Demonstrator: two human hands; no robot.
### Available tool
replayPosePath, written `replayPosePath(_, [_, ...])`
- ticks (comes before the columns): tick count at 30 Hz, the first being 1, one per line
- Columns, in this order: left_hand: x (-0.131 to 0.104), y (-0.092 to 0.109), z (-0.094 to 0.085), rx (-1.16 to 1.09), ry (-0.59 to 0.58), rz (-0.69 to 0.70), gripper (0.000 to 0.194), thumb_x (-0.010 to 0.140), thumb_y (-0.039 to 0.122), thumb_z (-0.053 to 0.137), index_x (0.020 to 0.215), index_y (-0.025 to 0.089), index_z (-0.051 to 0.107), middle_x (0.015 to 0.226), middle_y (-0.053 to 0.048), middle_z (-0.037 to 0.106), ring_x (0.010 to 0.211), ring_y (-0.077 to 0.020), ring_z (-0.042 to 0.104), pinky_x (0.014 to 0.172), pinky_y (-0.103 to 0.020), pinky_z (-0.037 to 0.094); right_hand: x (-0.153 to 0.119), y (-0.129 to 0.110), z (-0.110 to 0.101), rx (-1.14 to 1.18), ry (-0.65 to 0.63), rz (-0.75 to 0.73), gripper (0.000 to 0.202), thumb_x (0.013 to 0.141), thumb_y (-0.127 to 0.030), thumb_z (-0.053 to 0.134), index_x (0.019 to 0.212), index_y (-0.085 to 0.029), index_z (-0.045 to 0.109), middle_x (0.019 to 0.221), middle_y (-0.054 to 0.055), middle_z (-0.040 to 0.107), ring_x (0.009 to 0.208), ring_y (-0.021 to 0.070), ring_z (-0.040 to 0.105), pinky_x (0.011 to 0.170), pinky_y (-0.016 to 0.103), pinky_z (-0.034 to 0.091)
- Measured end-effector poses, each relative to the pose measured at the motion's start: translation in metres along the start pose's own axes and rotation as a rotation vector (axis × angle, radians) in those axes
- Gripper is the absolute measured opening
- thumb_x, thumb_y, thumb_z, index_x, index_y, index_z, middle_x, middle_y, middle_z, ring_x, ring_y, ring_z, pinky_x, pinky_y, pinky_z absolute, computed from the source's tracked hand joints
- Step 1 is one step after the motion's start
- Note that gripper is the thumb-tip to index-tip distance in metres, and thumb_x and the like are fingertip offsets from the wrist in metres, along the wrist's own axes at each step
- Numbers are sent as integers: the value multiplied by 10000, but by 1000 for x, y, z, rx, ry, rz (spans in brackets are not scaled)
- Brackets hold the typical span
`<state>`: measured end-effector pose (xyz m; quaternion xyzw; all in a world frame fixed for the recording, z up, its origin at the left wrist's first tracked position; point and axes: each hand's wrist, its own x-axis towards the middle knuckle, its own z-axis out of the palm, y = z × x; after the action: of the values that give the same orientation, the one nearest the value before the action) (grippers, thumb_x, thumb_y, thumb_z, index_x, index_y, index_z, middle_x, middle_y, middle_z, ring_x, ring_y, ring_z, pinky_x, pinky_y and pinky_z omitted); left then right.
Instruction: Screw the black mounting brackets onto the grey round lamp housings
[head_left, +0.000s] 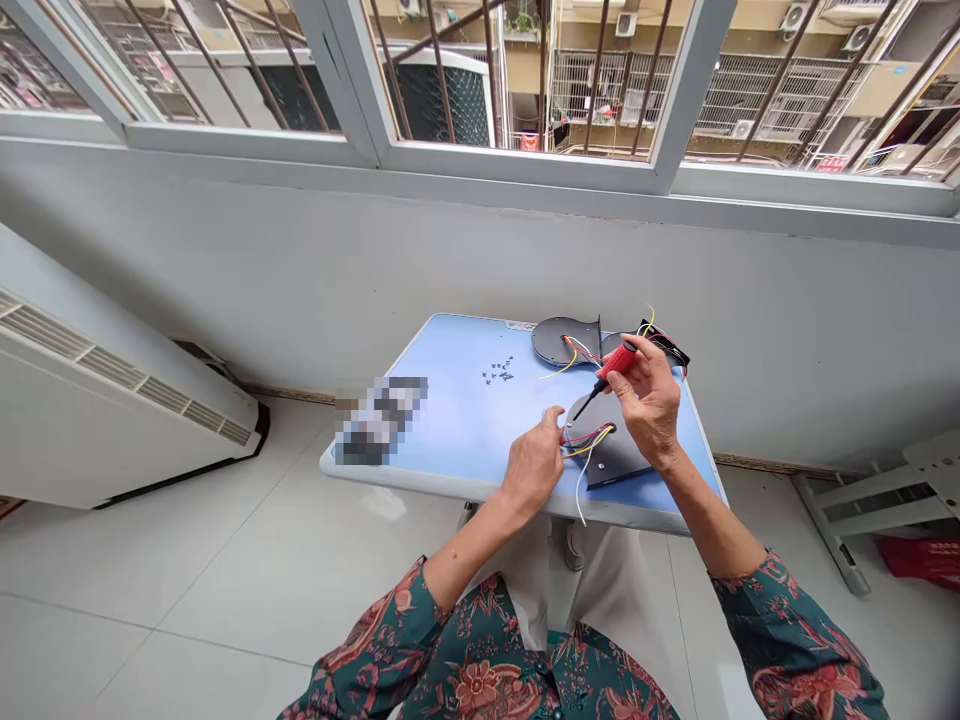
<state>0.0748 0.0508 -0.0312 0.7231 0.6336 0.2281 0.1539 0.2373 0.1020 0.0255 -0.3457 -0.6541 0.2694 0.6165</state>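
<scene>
My right hand is closed round a red-handled screwdriver, its dark shaft slanting down to the left. The tip is near the left edge of a dark round-ended metal plate with red, yellow and white wires coming out of a hole. My left hand is at the plate's left edge, thumb and fingers bent round the rim; whether they pinch anything small is hidden. A screw head shows near the plate's lower edge.
Several small dark screws lie mid-table. A similar wired plate and another dark part lie at the back right. The blue table stands below a barred window, with a pixelated patch at its left.
</scene>
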Motion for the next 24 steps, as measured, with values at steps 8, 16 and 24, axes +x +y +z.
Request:
replayPosePath(8, [1,11,-3,-28,-69,-173,269,1047,239,511,1304,202,580,1013,-71,802,996,-254,763,834,-317,507,-5,12,5,-51,-35,-29,428,929,-233,667,1342,-291,570,1065,30,710,872,185,754,821,394,652])
replayPosePath(16, [3,12,-2,-4,-69,-168,309,1059,276,510,1346,222,611,1068,-69,806,1045,-261,756,842,-329,500,-4,10,4,-82,-119,-92,431,944,-190,620,1357,-298,558,1063,32,698,868,172,746,763,353,658])
replayPosePath(24, [5,12,-4,13,-82,-164,302,1051,288,532,1325,216,637,1066,-93,801,1044,-289,748,812,-350,499,7,-6,3,-149,-411,-146,396,933,-106,519,1286,-277,576,1004,17,698,865,149,716,771,329,636])
